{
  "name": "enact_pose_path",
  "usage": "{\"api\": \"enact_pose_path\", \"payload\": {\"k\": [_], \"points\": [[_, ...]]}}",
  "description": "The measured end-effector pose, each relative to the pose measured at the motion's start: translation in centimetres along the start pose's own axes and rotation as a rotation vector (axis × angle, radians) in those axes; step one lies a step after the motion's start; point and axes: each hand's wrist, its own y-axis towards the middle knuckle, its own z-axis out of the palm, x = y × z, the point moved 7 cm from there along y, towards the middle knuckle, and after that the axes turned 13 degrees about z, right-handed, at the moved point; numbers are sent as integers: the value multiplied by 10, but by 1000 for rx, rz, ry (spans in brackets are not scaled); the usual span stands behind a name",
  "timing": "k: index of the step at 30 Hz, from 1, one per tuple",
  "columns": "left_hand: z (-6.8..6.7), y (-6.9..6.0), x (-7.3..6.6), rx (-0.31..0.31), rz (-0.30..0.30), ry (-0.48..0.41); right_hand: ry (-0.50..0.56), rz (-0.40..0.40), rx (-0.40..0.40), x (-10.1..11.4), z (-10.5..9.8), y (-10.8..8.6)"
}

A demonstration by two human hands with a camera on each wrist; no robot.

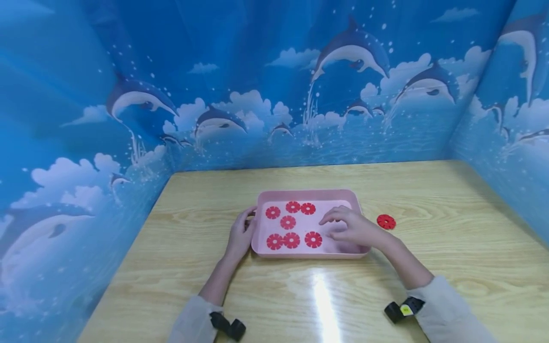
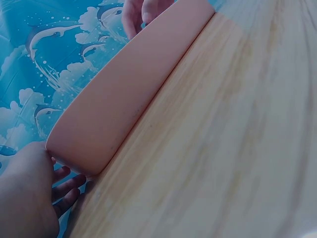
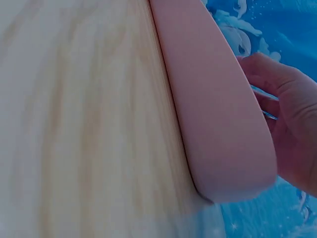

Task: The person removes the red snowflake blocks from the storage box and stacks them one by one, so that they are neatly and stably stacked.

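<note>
A pink tray (image 1: pixel 307 256) sits on the table with several red notched discs (image 1: pixel 288 222) lying flat in its left and middle parts. My left hand (image 1: pixel 241 234) rests at the tray's left end; in the left wrist view its loosely bent fingers (image 2: pixel 68 187) lie against the outside of the wall near the corner. Over the right part of the tray hovers my right hand (image 1: pixel 353 227), its fingers bent and apart, with nothing visible between them. The tray wall hides its fingertips in the right wrist view. What lies under the right palm is hidden.
One red disc (image 1: pixel 386 221) lies on the wooden table (image 1: pixel 206 200), to the right of the tray. A blue dolphin-print curtain (image 1: pixel 266 85) stands along the back and both sides. Dark wrist cameras sit at both cuffs.
</note>
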Motion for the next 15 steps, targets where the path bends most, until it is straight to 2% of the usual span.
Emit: {"api": "enact_pose_path", "payload": {"k": [4, 9, 15], "points": [[0, 0, 0, 0, 8, 5, -19, -34, 33, 6, 16, 9], [0, 0, 0, 8, 8, 18, -57, -19, 55, 2, 31, 14], [1, 0, 2, 5, -13, 15, -121, -27, 33, -2, 38, 14]]}}
